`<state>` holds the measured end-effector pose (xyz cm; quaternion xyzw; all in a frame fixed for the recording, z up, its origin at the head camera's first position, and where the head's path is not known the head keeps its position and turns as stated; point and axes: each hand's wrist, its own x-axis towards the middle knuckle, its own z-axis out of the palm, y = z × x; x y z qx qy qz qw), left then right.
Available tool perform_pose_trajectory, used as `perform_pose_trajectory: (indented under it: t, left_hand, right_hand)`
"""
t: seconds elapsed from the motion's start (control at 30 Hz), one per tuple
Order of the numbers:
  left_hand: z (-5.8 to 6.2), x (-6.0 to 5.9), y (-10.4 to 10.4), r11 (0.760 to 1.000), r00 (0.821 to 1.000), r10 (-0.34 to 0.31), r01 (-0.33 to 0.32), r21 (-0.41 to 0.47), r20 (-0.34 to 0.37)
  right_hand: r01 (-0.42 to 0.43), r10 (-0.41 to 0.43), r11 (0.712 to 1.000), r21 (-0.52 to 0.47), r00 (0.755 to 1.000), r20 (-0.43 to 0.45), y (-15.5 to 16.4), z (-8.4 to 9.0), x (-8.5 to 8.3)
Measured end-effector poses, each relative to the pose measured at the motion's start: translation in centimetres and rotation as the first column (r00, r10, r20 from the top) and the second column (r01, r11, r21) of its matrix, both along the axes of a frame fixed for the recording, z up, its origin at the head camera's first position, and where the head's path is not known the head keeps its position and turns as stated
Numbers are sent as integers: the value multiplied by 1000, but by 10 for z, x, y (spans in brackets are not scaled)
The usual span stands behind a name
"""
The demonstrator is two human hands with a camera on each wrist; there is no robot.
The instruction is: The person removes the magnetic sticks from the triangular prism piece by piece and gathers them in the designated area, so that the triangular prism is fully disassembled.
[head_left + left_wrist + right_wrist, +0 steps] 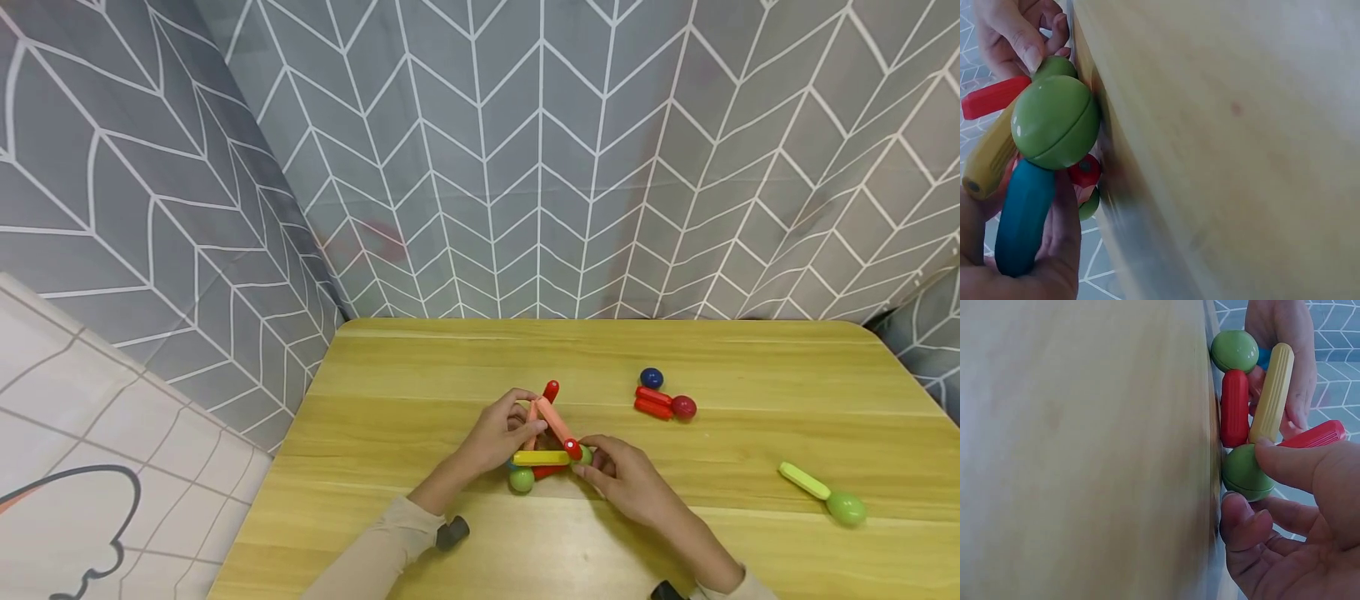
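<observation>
Toy building rods and balls are joined into a small frame on the table. My left hand (pixel 498 433) pinches a salmon rod (pixel 532 425) at the frame's far left side. A second salmon rod (pixel 555 419) slants beside it. With thumb and fingers, my right hand (pixel 626 479) grips the green ball (pixel 1247 472) at the near right corner. From that ball a yellow rod (pixel 1272 394), a lower red rod (pixel 1235 409) and a raised red rod (pixel 1316 434) extend. Another green ball (pixel 1057 122) carries a blue rod (pixel 1024 219) in front of my left hand.
Behind the frame to the right lie a blue ball (pixel 652 378), two red rods (pixel 654 402) and a red ball (pixel 684 407). Farther right, a yellow-green rod (pixel 804 481) touches a light green ball (pixel 846 508). A patterned curtain (pixel 540 167) hangs along the table's (pixel 420 350) far edge.
</observation>
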<state>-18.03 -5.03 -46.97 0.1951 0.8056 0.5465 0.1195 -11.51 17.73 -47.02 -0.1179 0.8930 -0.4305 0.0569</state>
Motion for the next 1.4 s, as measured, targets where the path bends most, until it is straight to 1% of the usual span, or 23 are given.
perform_pose_trajectory:
  t: [0.13, 0.27, 0.47, 0.6, 0.77, 0.87, 0.93, 1.03, 1.13, 1.23, 1.3, 1.4]
  left_hand:
    - [1, 0, 1, 996, 998, 46, -48, -69, -36]
    - [2, 0, 2, 983, 994, 91, -98, -158, -56]
    - [1, 0, 0, 962, 991, 101, -119, -244, -85]
    - [1, 1, -2, 951, 992, 106, -122, -285, -68]
    - [1, 2, -4, 943, 993, 102, -117, -313, -65]
    - [2, 2, -5, 940, 990, 104, -128, -315, -94]
    - [3, 3, -7, 942, 986, 113, -147, -301, -125]
    - [8, 4, -9, 949, 977, 125, -169, -265, -173]
    - [17, 6, -11, 964, 979, 102, -141, -225, -175]
    - [25, 5, -13, 974, 990, 48, -76, -212, -134]
    - [28, 4, -13, 975, 994, 19, -42, -219, -109]
    - [31, -1, -11, 969, 995, 5, -29, -244, -99]
  right_hand:
    - [24, -24, 1000, 14, 999, 25, -1, 1, 1]
    - [35, -36, 999, 20, 999, 37, -1, 1, 1]
    - [28, -28, 1000, 6, 999, 27, 0, 0, 1]
    - [20, -20, 1000, -1, 1000, 20, 2, 0, 1]
    - [5, -5, 1000, -2, 1000, 7, 3, 0, 2]
    - [2, -2, 1000, 4, 1000, 13, 3, 0, 2]
    - [3, -4, 1000, 13, 1000, 27, 4, 2, 2]
    - [7, -8, 1000, 26, 999, 41, 7, 8, 1]
    - [3, -3, 999, 37, 1000, 20, 11, 17, -2]
    - [7, -5, 999, 47, 999, -43, 14, 27, -9]
    - [17, -13, 999, 51, 996, -83, 15, 33, -15]
    - [31, -23, 998, 57, 991, -134, 14, 43, -26]
